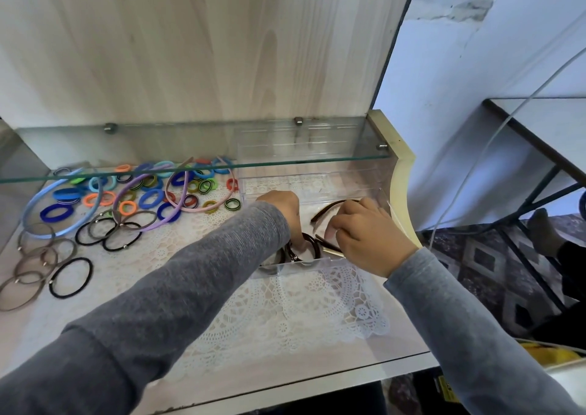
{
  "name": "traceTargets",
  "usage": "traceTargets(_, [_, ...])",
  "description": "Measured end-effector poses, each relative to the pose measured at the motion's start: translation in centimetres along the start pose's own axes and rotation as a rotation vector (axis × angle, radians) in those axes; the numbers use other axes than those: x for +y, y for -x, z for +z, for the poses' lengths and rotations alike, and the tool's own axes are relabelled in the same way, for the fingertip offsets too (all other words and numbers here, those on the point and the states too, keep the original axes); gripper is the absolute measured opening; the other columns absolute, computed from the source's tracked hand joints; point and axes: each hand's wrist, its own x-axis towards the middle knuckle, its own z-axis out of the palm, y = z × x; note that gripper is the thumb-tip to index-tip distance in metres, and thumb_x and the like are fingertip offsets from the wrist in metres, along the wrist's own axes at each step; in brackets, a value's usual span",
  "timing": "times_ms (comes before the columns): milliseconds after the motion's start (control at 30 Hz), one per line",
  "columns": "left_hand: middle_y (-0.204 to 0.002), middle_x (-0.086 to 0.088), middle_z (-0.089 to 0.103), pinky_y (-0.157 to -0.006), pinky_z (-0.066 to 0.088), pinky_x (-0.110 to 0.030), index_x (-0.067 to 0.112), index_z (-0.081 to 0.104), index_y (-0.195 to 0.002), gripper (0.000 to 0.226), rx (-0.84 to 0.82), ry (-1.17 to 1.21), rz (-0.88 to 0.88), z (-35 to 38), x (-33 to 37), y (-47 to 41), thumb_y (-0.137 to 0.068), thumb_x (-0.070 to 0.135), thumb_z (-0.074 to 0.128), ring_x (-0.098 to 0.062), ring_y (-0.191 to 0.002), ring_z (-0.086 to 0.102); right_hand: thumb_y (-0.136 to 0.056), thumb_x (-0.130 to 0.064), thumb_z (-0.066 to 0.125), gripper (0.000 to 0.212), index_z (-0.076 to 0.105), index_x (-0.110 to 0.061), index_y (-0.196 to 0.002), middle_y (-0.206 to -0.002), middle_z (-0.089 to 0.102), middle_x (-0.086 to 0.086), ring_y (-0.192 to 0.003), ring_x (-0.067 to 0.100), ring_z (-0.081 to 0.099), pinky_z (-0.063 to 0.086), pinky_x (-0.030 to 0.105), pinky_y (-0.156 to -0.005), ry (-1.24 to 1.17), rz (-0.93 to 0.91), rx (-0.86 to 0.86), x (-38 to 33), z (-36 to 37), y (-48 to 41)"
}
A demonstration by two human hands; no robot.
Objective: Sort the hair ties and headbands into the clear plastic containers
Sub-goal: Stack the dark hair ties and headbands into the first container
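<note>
Pinching the dark headband point(328, 209) between curled fingers, the right hand point(367, 237) is holding it inside the clear container point(301, 267). The left hand point(282, 210) is reaching down beside the dark hair ties point(310, 242) there, its fingers hidden, so I cannot tell its grip. Being springy, the headband is probably risking a flick outward if the pinch slips, or snagging those ties. Colourful ties point(149, 192) are lying well apart, leftward.

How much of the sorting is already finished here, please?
Done: a few dark hair ties already lie in the clear container. In hand: the right hand holds a brown headband inside it; the left hand reaches to the ties. Left: colourful ties, three headbands and thin ties on the table.
</note>
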Motion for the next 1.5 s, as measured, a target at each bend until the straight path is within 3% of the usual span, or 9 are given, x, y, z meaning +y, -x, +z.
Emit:
traceTargets(133, [-0.09, 0.004, 0.07, -0.075, 0.054, -0.028, 0.018, 0.073, -0.091, 0.032, 0.007, 0.026, 0.028, 0.0, -0.7, 0.3, -0.069, 0.038, 0.083, -0.013, -0.085, 0.064, -0.075, -0.03, 0.017, 0.057, 0.068, -0.031, -0.101, -0.096, 0.042, -0.01, -0.092, 0.011, 0.027, 0.032, 0.035, -0.096, 0.021, 0.006, -0.032, -0.2, 0.1, 0.1])
traceTargets(267, [-0.101, 0.009, 0.066, -0.075, 0.047, -0.024, 0.023, 0.071, -0.104, 0.02, 0.072, 0.075, 0.062, -0.3, -1.6, 1.2, -0.087, 0.031, 0.063, -0.01, -0.09, 0.059, -0.088, -0.018, 0.033, 0.04, 0.071, -0.028, -0.097, -0.103, 0.048, -0.008, -0.11, 0.018, 0.038, 0.031, 0.038, -0.102, 0.018, 0.036, -0.071, -0.3, 0.1, 0.2])
traceTargets(400, [-0.105, 0.007, 0.058, -0.08, 0.044, -0.024, 0.026, 0.069, -0.105, 0.033, 0.146, 0.064, 0.124, 0.1, -2.3, 2.2, -0.089, 0.009, 0.045, -0.012, -0.094, 0.053, -0.089, -0.017, 0.036, 0.037, 0.07, -0.025, -0.1, -0.113, 0.053, -0.003, -0.113, 0.022, 0.039, 0.032, 0.041, -0.102, 0.053, 0.079, -0.109, -0.8, 0.2, 0.1])
traceTargets(567, [-0.115, 0.002, 0.058, -0.094, 0.042, -0.036, 0.028, 0.067, -0.108, 0.036, 0.273, -0.192, 0.227, 1.5, -2.8, 2.9, -0.087, 0.007, 0.046, -0.02, -0.111, 0.051, -0.088, -0.017, 0.036, 0.036, 0.07, -0.025, -0.099, -0.113, 0.053, -0.001, -0.111, 0.023, 0.039, 0.035, 0.042, -0.099, 0.103, 0.107, -0.146, -1.7, 0.4, -0.1])
traceTargets(767, [-0.118, -0.001, 0.056, -0.093, 0.035, -0.037, 0.027, 0.064, -0.112, 0.034, 0.309, -0.393, 0.249, 1.9, -2.6, 3.3, -0.087, 0.01, 0.048, -0.025, -0.112, 0.048, -0.088, -0.018, 0.038, 0.034, 0.068, -0.024, -0.103, -0.113, 0.053, 0.0, -0.11, 0.024, 0.04, 0.035, 0.041, -0.096, 0.14, 0.102, -0.151, -2.2, 0.6, -0.2])
traceTargets(1500, [-0.116, -0.002, 0.057, -0.092, 0.037, -0.038, 0.026, 0.062, -0.115, 0.035, 0.359, -0.448, 0.25, 2.8, -2.6, 3.0, -0.086, 0.011, 0.049, -0.026, -0.11, 0.049, -0.088, -0.02, 0.039, 0.033, 0.067, -0.024, -0.103, -0.113, 0.054, 0.001, -0.109, 0.024, 0.039, 0.034, 0.039, -0.092, 0.169, 0.117, -0.156, -2.6, 0.6, -0.4])
